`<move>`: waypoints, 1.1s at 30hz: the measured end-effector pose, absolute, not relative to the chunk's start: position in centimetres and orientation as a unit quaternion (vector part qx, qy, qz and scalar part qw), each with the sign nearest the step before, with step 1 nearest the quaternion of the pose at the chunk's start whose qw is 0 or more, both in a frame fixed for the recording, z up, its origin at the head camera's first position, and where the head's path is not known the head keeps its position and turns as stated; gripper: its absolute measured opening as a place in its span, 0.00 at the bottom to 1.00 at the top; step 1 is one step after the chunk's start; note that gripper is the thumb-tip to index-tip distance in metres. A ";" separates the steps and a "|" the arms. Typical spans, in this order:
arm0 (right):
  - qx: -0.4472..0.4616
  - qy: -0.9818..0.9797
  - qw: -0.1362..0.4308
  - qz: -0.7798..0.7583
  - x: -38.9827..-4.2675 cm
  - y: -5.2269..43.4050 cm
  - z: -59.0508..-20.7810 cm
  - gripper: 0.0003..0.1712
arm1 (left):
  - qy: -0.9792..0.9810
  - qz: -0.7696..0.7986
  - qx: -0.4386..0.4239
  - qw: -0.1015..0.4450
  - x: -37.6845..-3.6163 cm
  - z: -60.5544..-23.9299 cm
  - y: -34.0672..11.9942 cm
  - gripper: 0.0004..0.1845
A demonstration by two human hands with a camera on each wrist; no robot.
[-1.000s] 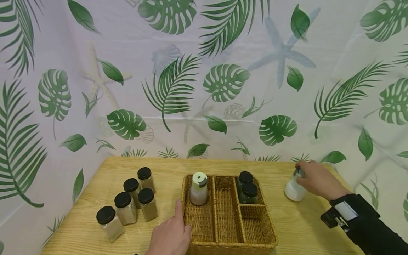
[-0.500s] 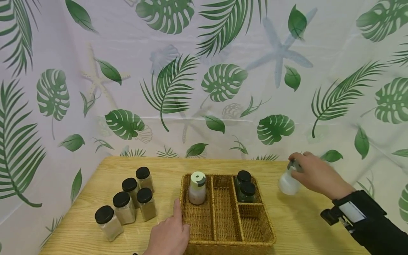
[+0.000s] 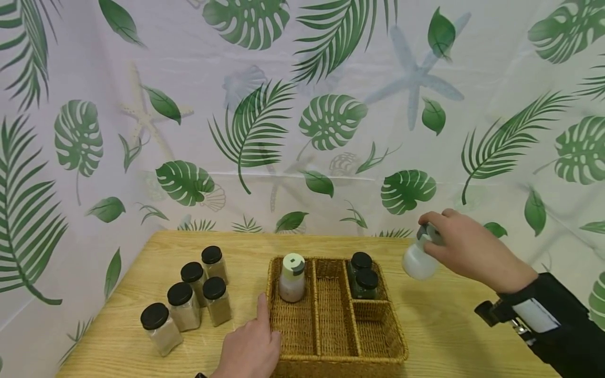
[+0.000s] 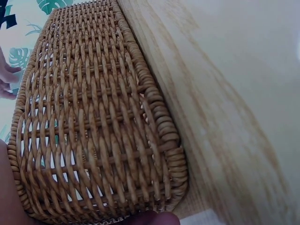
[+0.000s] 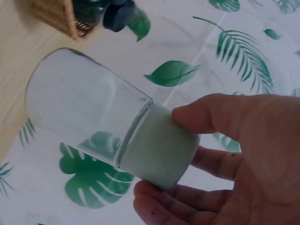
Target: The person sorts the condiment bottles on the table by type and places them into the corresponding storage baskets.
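Observation:
My right hand (image 3: 472, 252) pinches a clear glass seasoning bottle (image 3: 419, 261) by its cap, tilted and raised off the table at the right of the basket. In the right wrist view, thumb and fingers are round its pale green cap (image 5: 161, 145). My left hand (image 3: 250, 344) touches the near left corner of the divided wicker basket (image 3: 340, 360), its index finger straight along the left side. A similar seasoning bottle (image 3: 292, 283) stands in the left compartment. Two black-capped jars (image 3: 366, 286) stand in the back right compartment. The left wrist view shows the basket's woven wall (image 4: 89, 108).
Several black-capped spice jars (image 3: 184, 310) stand on the wooden table (image 3: 142, 273), left of the basket. A leaf-printed cloth (image 3: 340, 199) hangs behind the table's back edge and along the left side.
My right hand has lifted the seasoning bottle off the table and carried it up and left, towards the basket. My left hand has stayed at the basket's corner.

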State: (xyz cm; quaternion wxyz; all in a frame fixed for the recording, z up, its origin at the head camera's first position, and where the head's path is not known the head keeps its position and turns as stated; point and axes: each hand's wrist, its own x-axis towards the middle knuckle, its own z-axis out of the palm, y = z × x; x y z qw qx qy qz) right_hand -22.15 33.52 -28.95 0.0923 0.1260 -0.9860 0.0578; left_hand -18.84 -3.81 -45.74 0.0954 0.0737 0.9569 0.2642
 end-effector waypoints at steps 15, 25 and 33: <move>0.160 -0.981 0.091 0.062 -19.8 28.1 -26.0 0.23 | 0.955 0.272 0.081 0.082 -19.0 -46.0 -3.7 0.40; 0.223 -0.965 0.106 0.086 -19.4 24.1 -25.8 0.20 | 0.957 0.270 0.076 0.074 -18.9 -46.1 -4.0 0.40; 0.260 -0.954 0.109 0.099 -19.8 20.9 -26.6 0.20 | 0.954 0.278 0.081 0.080 -18.9 -46.1 -3.8 0.40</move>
